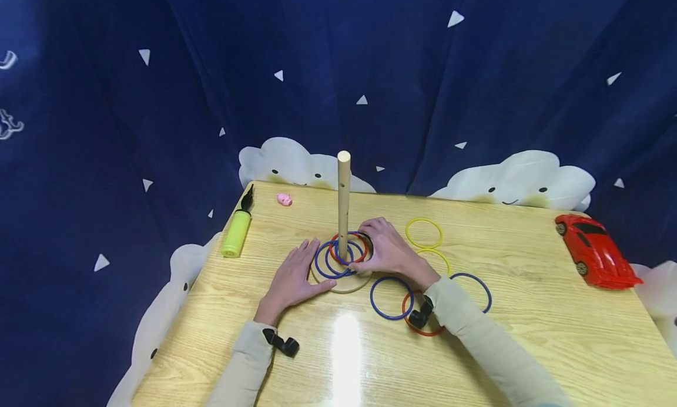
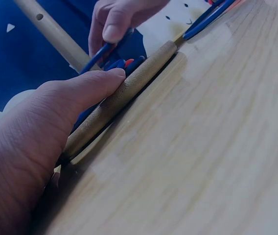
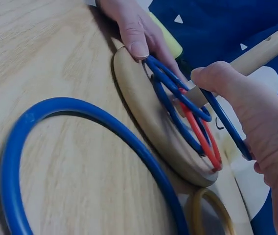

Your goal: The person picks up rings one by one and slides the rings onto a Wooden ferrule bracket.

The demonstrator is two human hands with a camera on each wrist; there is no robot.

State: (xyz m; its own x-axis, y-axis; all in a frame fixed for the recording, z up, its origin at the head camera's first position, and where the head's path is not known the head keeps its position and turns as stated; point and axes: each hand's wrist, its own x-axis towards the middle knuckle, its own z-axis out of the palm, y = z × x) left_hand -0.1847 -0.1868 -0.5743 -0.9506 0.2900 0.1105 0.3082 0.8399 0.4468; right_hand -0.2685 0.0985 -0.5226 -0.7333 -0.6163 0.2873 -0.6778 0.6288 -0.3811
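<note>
An upright wooden peg [image 1: 344, 201] with small holes stands on a round wooden base [image 1: 346, 288]. Several blue rings [image 3: 164, 113] and a red ring [image 3: 203, 137] lie loosely stacked around its foot, some tilted. My right hand [image 1: 390, 249] pinches a blue ring [image 3: 225, 125] between thumb and fingers, low around the peg and just above the stack. At the base's left side, my left hand [image 1: 296, 278] rests with its fingers extended. Its thumb [image 2: 92, 88] lies on the rim of the base, next to the rings.
Right of the base lie a blue ring [image 1: 372, 301], a red ring [image 1: 423, 333], another blue ring [image 1: 489, 295] and two yellow rings, one farther back [image 1: 424, 220]. A yellow-green pump [image 1: 237, 234], pink pig figure [image 1: 284, 199] and red toy car [image 1: 597, 251] sit near the edges.
</note>
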